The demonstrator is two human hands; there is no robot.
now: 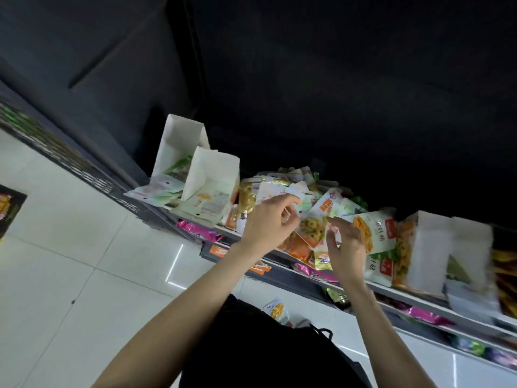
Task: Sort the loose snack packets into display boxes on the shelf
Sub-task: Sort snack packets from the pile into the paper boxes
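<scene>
Rummaging through the heap of loose snack packets (291, 189) on the shelf (405, 296), the person works with both hands at the shelf's front edge. The left hand (265, 222) has its fingers curled over the near side of the pile, seemingly pinching a pale packet, though the blur keeps me from being sure what it grips. The right hand (345, 245) is beside it, fingers bent around the edge of a white packet with an orange picture (372, 233) that leans toward the boxes at the right.

Two white display boxes (207, 175) stand toward the shelf's left end, each with a few packets in it; more boxes (430, 247) stand toward the right end. One packet (277, 309) lies down on the floor, well apart from the rest.

I judge this to be the picking step: choosing packets of one kind from the heap. Much of the pile remains unsorted. The next move calls for lifting the chosen packet clear without dragging its neighbours off the front edge, then matching it to the right box.
</scene>
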